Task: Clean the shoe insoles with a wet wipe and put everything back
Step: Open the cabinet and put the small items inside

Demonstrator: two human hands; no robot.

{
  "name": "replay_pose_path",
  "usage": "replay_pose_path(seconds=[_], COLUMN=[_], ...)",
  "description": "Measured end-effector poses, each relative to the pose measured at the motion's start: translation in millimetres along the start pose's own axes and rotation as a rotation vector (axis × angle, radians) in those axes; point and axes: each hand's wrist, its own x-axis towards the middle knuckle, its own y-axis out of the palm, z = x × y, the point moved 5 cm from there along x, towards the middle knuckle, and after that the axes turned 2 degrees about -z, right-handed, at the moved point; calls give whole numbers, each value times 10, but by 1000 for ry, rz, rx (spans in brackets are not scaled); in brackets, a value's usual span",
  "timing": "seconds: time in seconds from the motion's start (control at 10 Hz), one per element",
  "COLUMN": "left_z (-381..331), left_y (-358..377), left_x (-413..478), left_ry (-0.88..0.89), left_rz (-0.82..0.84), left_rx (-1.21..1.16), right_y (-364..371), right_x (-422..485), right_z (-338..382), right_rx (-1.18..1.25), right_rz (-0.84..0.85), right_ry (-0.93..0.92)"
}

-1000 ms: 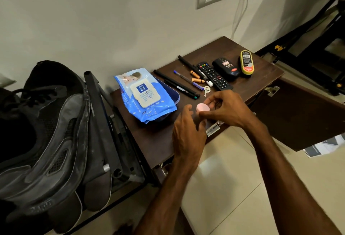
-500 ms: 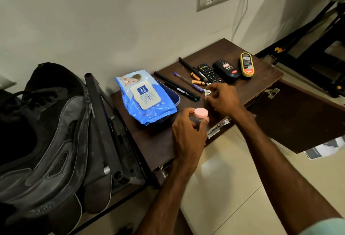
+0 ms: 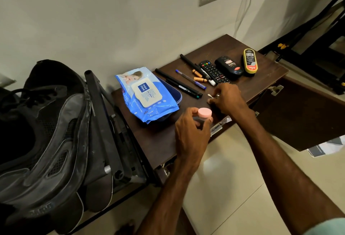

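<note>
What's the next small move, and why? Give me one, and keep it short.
Probably set the jar down on the table. The left hand grips it, the right hand touches small bits by the pens, and the wipes pack lies shut, so no hand is free to pull a wipe.

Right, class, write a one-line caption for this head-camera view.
Left hand grips a pink-capped jar; right hand reaches for small bits on the cabinet top, beside the wet wipes pack.
</note>
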Motion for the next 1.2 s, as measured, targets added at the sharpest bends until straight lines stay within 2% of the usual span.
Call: replay_pose_path(seconds=[0.3, 0.4, 0.5, 0.6, 0.7, 0.8, 0.9, 1.0, 1.1, 1.2], left_z=[-103, -128, -154, -212, -289, -310, -312, -295, -285, -243], left_y=[37, 38, 69, 141, 254, 342, 342, 331, 335, 345], left_x=[-71, -87, -107, -178, -295, -370, -353, -320, -335, -349], left_ry=[-5, -3, -7, -3, 29, 36, 21, 10, 33, 27], left_rz=[51, 52, 65, 111, 184, 234, 225, 214, 222, 222], left_rx=[12, 16, 12, -5, 8, 33, 26, 31, 39, 33], right_y=[-13, -28, -91, -199, -254, -78, 361, 676, 822, 974], right_x=[-345, -437, -494, -601, -779, -845, -671, -337, -67, 127], right_z=[-361, -411, -499, -728, -1137, -1588, -1846, -1835, -1852, -1963], right_rx=[127, 189, 320, 501, 769, 939, 1007, 993, 1041, 1055], right_rz=[-188, -182, -188, -295, -489, -604, -537, -481, -467, -377], right_ry=[-15, 14, 40, 81, 194, 420, 643, 751, 750, 621])
